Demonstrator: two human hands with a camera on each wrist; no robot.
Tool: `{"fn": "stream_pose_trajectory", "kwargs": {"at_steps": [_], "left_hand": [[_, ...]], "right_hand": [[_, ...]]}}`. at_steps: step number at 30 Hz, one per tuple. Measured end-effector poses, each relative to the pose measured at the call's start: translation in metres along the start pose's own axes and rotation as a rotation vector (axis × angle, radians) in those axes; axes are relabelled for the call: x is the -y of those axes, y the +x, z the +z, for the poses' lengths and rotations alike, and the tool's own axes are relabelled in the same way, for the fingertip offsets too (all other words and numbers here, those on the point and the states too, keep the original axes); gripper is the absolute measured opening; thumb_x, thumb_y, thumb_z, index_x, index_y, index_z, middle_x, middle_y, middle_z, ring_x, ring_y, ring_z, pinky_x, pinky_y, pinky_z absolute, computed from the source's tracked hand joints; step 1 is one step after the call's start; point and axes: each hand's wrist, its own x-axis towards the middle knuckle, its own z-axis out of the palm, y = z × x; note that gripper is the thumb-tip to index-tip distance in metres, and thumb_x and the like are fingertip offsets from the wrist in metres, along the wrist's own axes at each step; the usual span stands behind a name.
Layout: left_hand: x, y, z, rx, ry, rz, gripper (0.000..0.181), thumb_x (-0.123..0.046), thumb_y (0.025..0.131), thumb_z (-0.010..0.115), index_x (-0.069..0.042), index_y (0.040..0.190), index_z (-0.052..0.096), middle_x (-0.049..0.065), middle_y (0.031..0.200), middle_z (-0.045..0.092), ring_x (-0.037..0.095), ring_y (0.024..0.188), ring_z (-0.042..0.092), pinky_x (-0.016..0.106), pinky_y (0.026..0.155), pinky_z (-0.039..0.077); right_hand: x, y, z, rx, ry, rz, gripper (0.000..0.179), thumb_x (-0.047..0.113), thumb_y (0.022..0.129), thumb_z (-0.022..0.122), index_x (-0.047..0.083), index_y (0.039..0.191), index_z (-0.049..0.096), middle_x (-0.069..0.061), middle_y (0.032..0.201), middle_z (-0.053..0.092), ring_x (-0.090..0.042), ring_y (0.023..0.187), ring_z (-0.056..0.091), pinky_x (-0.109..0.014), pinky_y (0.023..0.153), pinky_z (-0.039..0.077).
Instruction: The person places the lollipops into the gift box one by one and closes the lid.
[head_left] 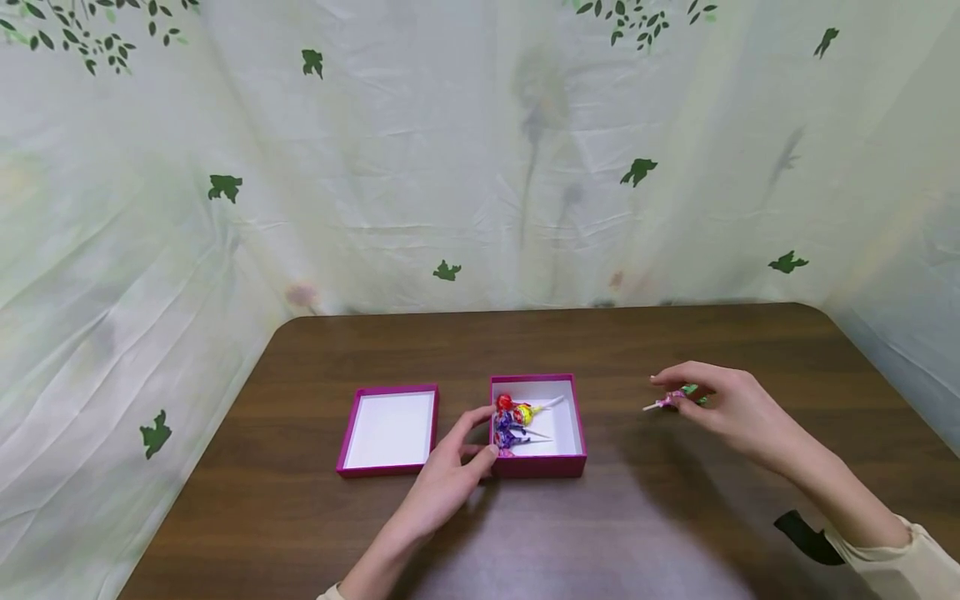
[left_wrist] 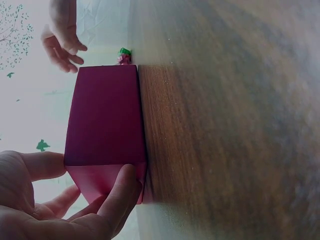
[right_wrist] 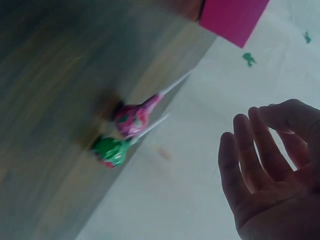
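Head view forward and down over table (head_left: 300, 533), wrist views close, tilted sideways, both catching lollipops (right_wrist: 131, 121)

- Magenta rectangular box with white lining (head_left: 538, 467): interior hidden in left wrist view; top edge crops it in right wrist view.
- Pink-wrapped lollipop inside box (head_left: 506, 453): only a sliver shows at near rim.
- Bare right grip (head_left: 716, 400): partly covers green-wrapped, white-sticked lollipop (right_wrist: 111, 151) in head view; right edge crops it in right wrist view.
- Bare left grip (head_left: 450, 471): cropped at left wrist view's left edge.
- Cream cloth left sleeve (head_left: 331, 593): mostly below frame.
- Black curved patch (head_left: 808, 537): identity unclear.
- Brown wood-grain surface (left_wrist: 250, 150): blurred, both wrist views.
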Motion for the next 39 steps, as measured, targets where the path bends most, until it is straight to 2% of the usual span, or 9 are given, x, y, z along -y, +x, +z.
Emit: {"fn": "stream_pose_trajectory", "kwargs": {"at_steps": [8,16,22,29,35,39], "left_hand": [[0.000,0.000,0.000,0.001,0.000,-0.001,0.048,-0.019,0.098,0.059,-0.024,0.144,0.047,0.006,0.147,0.045,0.024,0.107,0.063,0.039,0.078,0.053],[0.000,0.000,0.001,-0.002,-0.008,-0.005,0.048,-0.019,0.098,0.059,-0.025,0.144,0.048,0.005,0.148,0.044,0.026,0.109,0.062,0.038,0.079,0.054],[0.000,0.000,0.000,0.001,-0.016,-0.003,0.047,-0.019,0.098,0.059,-0.025,0.144,0.048,0.004,0.147,0.044,0.024,0.107,0.062,0.039,0.078,0.054],[0.001,0.000,0.000,0.002,-0.014,0.000,0.048,-0.019,0.098,0.059,-0.024,0.144,0.047,0.005,0.146,0.045,0.024,0.106,0.062,0.038,0.078,0.054],[0.002,0.000,0.000,0.006,-0.024,-0.001,0.048,-0.019,0.098,0.059,-0.024,0.145,0.047,0.005,0.147,0.044,0.024,0.105,0.063,0.038,0.079,0.054],[0.002,0.000,0.000,0.004,-0.022,0.001,0.048,-0.019,0.098,0.059,-0.024,0.144,0.047,0.006,0.148,0.043,0.023,0.105,0.063,0.038,0.079,0.054]], "right_hand": [[-0.023,-0.006,0.005,0.039,0.023,0.097,0.038,-0.006,0.083,0.072,0.020,0.110,0.071,-0.002,0.105,0.071,-0.017,0.079,0.068,-0.025,0.069,0.053],[-0.043,-0.003,0.016,0.073,0.023,0.043,0.037,-0.009,0.081,0.073,0.010,0.113,0.070,-0.002,0.104,0.071,-0.018,0.089,0.067,-0.032,0.076,0.054],[-0.053,-0.002,0.021,0.131,0.023,0.059,0.042,-0.011,0.081,0.072,0.007,0.119,0.068,-0.004,0.108,0.071,-0.018,0.091,0.066,-0.037,0.078,0.054],[-0.060,-0.002,0.025,0.115,-0.002,0.020,0.041,-0.012,0.078,0.073,0.006,0.115,0.069,-0.003,0.106,0.072,-0.015,0.090,0.065,-0.033,0.076,0.053],[-0.065,-0.002,0.028,0.118,0.036,-0.026,0.040,-0.016,0.078,0.070,0.002,0.113,0.069,-0.006,0.103,0.072,-0.013,0.085,0.065,-0.028,0.075,0.053],[-0.066,-0.002,0.029,0.125,0.039,-0.019,0.037,-0.012,0.078,0.073,0.005,0.112,0.070,-0.002,0.101,0.071,-0.012,0.084,0.064,-0.030,0.076,0.054]]}}
